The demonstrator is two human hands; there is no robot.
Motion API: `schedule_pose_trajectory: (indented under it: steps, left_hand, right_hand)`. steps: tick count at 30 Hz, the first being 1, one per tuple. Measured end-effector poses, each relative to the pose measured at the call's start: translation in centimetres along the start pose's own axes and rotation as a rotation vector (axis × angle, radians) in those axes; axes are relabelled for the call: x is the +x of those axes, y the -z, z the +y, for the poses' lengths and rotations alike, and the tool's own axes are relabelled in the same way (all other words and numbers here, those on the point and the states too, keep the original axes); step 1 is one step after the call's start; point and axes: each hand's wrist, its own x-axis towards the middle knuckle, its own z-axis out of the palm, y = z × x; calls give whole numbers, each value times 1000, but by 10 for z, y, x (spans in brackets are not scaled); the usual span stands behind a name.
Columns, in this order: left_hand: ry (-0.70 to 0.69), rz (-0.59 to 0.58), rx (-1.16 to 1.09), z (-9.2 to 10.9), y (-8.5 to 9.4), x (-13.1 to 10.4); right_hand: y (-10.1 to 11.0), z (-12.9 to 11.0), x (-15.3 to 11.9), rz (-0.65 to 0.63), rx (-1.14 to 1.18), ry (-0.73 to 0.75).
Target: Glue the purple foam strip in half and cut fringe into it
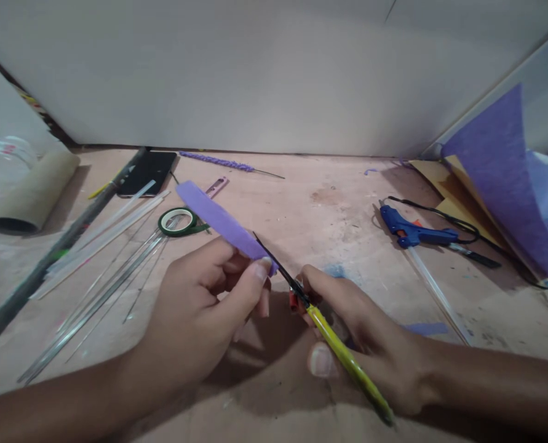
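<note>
A purple strip of what looks like crepe paper or felt (222, 221) is pinched between the thumb and fingers of my left hand (209, 289), its far end pointing up and to the left. My right hand (361, 326) is closed around scissors (338, 344) with a yellow handle, a red part near the pivot and dark, narrow blades. The blades lie against the strip's near end, close to my left thumb. Whether they are parted there is hard to see. Behind the strip lie a roll of green tape (178, 222) and a pink cutter (217, 186).
Glue sticks and wires (103, 295), a dark rod (56, 252), a cardboard tube (34, 194) and a phone (148, 173) lie left. A fuzzy purple stem (218, 162) lies at the back. Right are a blue glue gun (414, 229), its cord and purple sheets (499, 178).
</note>
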Motion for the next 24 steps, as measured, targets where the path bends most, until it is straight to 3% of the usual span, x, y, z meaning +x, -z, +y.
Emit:
schedule_pose_trajectory:
  steps: [9, 21, 24]
  left_hand:
    - [2, -13, -1, 1, 0, 2]
    - [-32, -14, -46, -4, 1, 1]
    - [18, -25, -49, -3, 2, 0]
  right_hand:
    - [-1, 1, -2, 21, -4, -26]
    - [-4, 3, -1, 108, -95, 57]
    - [-3, 4, -2, 107, -100, 70]
